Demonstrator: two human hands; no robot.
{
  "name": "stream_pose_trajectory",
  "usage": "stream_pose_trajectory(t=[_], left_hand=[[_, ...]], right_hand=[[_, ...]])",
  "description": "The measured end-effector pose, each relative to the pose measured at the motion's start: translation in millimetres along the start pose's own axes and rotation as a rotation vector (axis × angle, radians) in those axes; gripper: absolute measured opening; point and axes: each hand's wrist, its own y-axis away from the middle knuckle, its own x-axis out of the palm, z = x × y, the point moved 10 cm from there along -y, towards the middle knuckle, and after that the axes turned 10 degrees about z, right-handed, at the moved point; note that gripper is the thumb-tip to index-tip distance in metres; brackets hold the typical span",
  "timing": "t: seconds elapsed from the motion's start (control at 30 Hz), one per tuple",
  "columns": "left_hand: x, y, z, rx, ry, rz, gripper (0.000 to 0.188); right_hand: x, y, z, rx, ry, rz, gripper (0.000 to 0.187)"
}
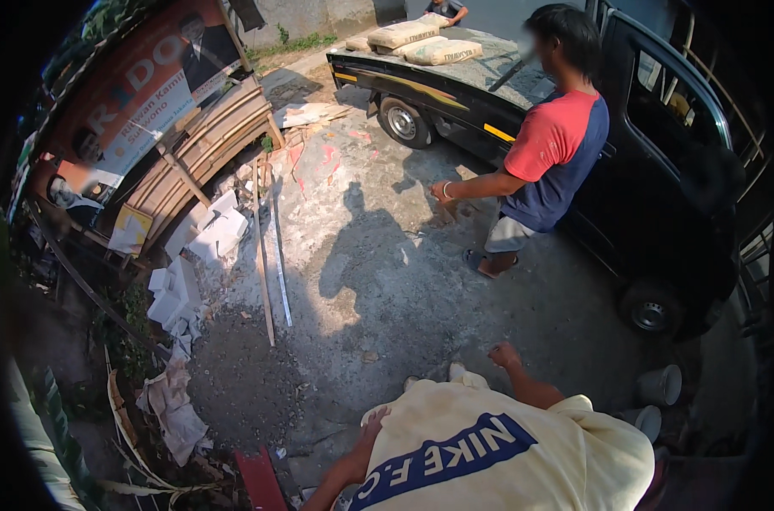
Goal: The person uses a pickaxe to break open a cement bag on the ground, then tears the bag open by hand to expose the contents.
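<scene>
My left hand (375, 423) rests against the front of my pale yellow shirt (523, 460), fingers stretched and holding nothing. Ahead of my body on the right, my right hand (505, 354) hangs low over the concrete. Its fingers look loosely curled, with nothing visible in them. The shirt covers most of my legs; only the tips of my shoes (458, 370) show past its hem.
A person (553, 145) in a red and blue shirt stands beside a black pickup truck (455, 94) carrying cement sacks (442, 52). Another person (447, 10) is behind it. Left are long strips (262, 255), white rubble (174, 289) and gravel (234, 366); right, buckets (660, 385).
</scene>
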Motion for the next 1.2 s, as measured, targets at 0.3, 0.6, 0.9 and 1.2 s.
stream_pose_trajectory(t=[0.3, 0.6, 0.9, 1.2], left_hand=[[-16.5, -23.6, -39.8, 0.413, -0.404, -0.363, 0.045], [-28.5, -14.6, -55.2, 0.504, -0.235, -0.379, 0.047], [-29.9, -11.5, -55.7, 0.517, -0.155, -0.404, 0.044], [-29.0, -8.4, -63.8, 0.521, -0.162, -0.417, 0.046]], right_hand=[[15.0, -8.5, 103.4, -0.19, -0.238, 0.203, 0.024], [48.9, 8.0, 61.1, -0.276, 0.117, 0.117, 0.021], [11.6, 31.2, 13.4, -0.062, 0.105, 0.054, 0.026], [21.5, 17.5, 47.1, -0.152, -0.013, 0.111, 0.027]])
